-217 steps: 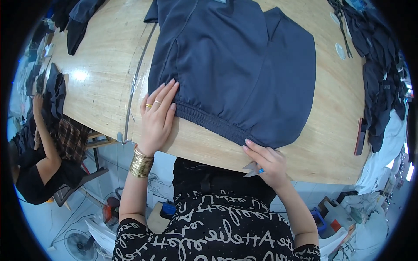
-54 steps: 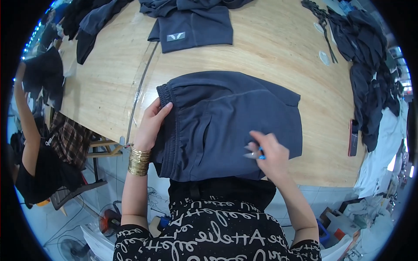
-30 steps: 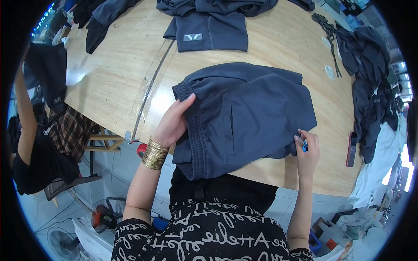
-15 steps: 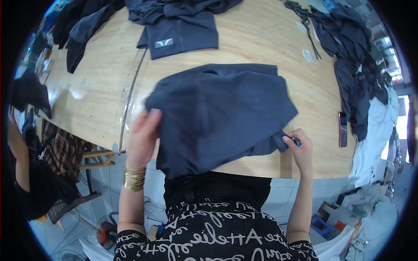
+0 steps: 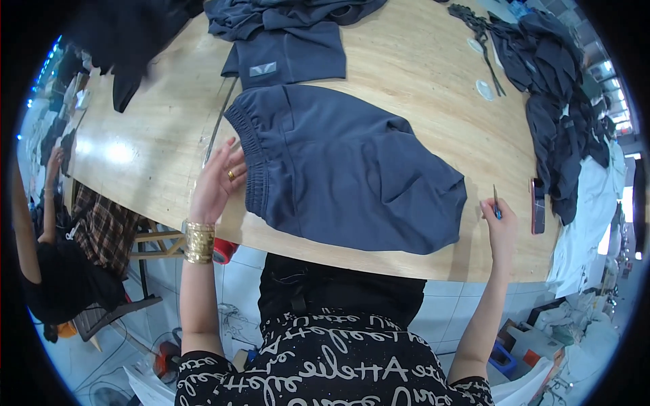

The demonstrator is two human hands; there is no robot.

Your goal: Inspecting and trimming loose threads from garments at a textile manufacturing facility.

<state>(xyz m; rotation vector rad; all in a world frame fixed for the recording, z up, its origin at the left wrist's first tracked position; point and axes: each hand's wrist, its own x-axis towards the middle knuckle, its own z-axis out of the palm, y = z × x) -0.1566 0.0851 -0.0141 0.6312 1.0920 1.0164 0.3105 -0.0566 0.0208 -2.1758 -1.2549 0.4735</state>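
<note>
A pair of dark blue-grey shorts [image 5: 359, 179] lies spread on the table in front of me, its gathered elastic waistband [image 5: 255, 159] toward the left and the leg end toward the right. Beside that waistband is my left hand [image 5: 220, 179], fingers extended and apart, with the fingertips close to or touching the elastic edge. To the right of the leg end, off the fabric, my right hand [image 5: 501, 222] is closed around small thread snips [image 5: 496, 203], whose thin metal tip points away from me and whose blue part shows between the fingers.
More dark garments [image 5: 291, 51] are piled at the far side, and others [image 5: 552, 115] along the right edge near a phone [image 5: 537, 206]. A co-worker [image 5: 68, 271] sits at the left. A blurred black garment [image 5: 132, 40] hangs over the far left. The wooden table's [image 5: 501, 264] near edge runs before me.
The shorts now lie flatter, with the waistband showing at the left. My left hand has moved away from me; my right hand has let go of the fabric and shifted right.
</note>
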